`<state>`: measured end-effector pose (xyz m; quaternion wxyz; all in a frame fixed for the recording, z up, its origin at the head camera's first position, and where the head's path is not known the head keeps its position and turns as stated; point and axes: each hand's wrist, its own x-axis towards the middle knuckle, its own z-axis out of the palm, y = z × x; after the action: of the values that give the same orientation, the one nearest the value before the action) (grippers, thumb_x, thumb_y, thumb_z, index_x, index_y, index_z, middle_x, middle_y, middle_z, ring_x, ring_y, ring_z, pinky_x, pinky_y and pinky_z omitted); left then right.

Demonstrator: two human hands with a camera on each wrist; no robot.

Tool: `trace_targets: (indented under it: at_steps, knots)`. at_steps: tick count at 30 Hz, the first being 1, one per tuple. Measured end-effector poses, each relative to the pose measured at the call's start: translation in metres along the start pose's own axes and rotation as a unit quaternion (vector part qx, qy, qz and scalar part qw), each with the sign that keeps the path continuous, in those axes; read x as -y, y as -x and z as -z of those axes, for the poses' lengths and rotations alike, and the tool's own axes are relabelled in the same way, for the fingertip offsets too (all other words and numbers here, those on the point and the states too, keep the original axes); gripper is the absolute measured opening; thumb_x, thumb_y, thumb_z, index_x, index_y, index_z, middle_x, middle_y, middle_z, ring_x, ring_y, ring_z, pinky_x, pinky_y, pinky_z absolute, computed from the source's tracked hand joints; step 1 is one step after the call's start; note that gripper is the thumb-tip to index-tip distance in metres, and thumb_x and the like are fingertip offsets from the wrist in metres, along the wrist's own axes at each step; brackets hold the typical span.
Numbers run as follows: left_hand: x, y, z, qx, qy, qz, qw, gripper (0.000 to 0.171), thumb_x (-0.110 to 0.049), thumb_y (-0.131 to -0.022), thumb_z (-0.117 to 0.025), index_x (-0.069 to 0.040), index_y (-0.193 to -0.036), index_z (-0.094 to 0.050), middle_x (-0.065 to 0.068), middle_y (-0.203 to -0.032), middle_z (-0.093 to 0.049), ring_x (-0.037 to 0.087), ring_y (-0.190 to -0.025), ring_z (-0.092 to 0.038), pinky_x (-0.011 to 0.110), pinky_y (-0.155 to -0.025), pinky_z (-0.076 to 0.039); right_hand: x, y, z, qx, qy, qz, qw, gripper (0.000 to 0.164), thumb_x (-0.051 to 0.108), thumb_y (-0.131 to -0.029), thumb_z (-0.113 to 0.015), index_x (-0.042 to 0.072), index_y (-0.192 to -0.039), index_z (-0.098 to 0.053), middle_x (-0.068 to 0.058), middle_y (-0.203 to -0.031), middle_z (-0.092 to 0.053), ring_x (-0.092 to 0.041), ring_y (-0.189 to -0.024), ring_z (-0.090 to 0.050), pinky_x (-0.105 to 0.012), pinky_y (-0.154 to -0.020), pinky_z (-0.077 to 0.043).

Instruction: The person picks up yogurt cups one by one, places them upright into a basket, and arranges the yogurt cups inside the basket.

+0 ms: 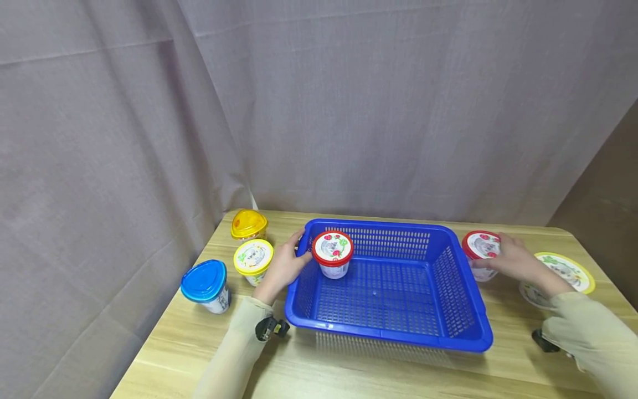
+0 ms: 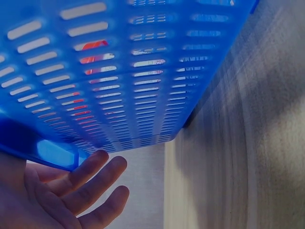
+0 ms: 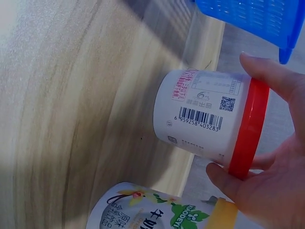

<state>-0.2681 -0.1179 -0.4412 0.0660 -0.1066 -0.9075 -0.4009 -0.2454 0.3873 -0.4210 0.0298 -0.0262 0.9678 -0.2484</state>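
My left hand (image 1: 286,269) is at the left rim of a blue plastic basket (image 1: 381,333), its thumb beside a red-lidded tub (image 1: 335,271) inside. Loosely extended fingers (image 2: 97,181) lie outside the slotted wall in the left wrist view, where the thumb is hidden. To the basket's right, my right hand (image 1: 518,263) holds a second red-lidded tub (image 1: 480,246) by its lid. The right wrist view shows thumb and fingers on opposite sides of that lid, with the barcode on the white tub side (image 3: 200,109) showing.
A yellow-lidded tub (image 1: 568,270) stands near my right forearm. Left of the basket stand another yellow-lidded tub (image 1: 254,257), an orange-lidded one (image 1: 249,223) and a blue-lidded one (image 1: 204,282). A grey curtain (image 1: 349,111) hangs behind the wooden table (image 1: 164,352).
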Motion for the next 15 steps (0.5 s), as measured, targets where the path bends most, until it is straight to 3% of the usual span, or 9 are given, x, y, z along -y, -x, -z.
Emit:
trace_targets:
  at_steps: [15]
  knots:
    - [-0.0003,-0.0005,-0.0013,0.004,0.012,0.008,0.9999,0.068,-0.024,-0.090,-0.067,-0.011,-0.153,-0.043,0.018,-0.125,-0.067,0.027,-0.098,-0.067,0.044,-0.088,-0.054,0.0003,-0.0086,-0.0067,-0.016,-0.006,0.000,1.000,0.110,0.036,-0.086,-0.075,-0.032,-0.140,-0.007,-0.053,-0.127,-0.027,-0.062,-0.112,-0.034,-0.076,-0.092,-0.036]
